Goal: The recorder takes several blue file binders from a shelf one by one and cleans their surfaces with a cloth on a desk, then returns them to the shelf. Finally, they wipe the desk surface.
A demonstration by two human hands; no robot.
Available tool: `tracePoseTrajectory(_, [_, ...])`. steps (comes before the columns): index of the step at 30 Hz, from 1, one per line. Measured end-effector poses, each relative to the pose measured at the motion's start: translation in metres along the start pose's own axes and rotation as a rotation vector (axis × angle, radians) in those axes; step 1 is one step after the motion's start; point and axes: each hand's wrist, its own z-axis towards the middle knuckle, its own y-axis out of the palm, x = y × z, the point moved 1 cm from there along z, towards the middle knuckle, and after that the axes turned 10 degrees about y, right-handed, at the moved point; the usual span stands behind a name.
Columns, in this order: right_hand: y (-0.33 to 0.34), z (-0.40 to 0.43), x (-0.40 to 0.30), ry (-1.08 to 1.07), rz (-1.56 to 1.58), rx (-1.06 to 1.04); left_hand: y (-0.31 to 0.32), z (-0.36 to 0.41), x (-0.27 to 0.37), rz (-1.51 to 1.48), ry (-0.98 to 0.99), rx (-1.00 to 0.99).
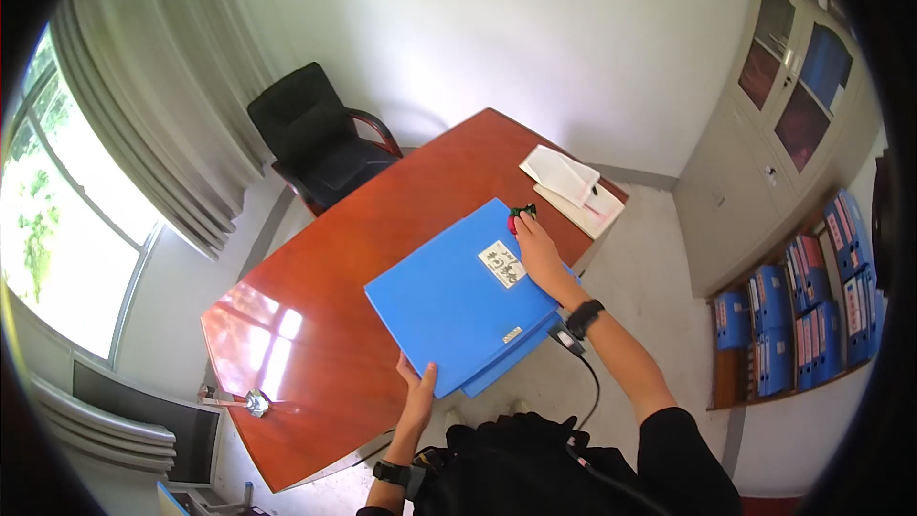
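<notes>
A stack of blue file folders, the top one bearing a handwritten label, lies over the near edge of the reddish-brown wooden desk. My left hand grips the stack's lower left corner, thumb on top and the other fingers partly hidden beneath. At the far right corner of the stack, my right hand has its fingertips on a small red and green object, possibly an artificial flower. A black device with a cable is beside the folders' right edge, near my right wrist.
Papers and a notebook lie at the desk's right end. A black armchair stands behind the desk. A glass-like ornament is at the left end. At right are a metal cabinet and a shelf of blue binders.
</notes>
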Motion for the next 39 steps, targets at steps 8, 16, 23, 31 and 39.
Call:
tracePoseTrajectory(8, [0.071,-0.026,-0.152,-0.188,0.565,-0.556,0.014,-0.012,0.024,-0.062,0.004,0.061])
tracePoseTrajectory(16, [-0.088,-0.020,-0.107,-0.022,0.391,-0.076,0.012,-0.020,0.045,-0.181,0.141,0.070])
tracePoseTrajectory(23, [-0.119,-0.022,0.038,0.513,0.944,0.345,0.011,-0.004,0.039,0.116,0.722,-0.186])
tracePoseTrajectory(31, [-0.144,-0.024,-0.004,0.373,0.609,0.471,0.038,-0.010,0.114,0.298,0.683,-0.259])
tracePoseTrajectory(39, [-0.185,0.005,-0.086,-0.030,0.144,-0.007,0.045,-0.013,0.105,0.319,0.629,-0.172])
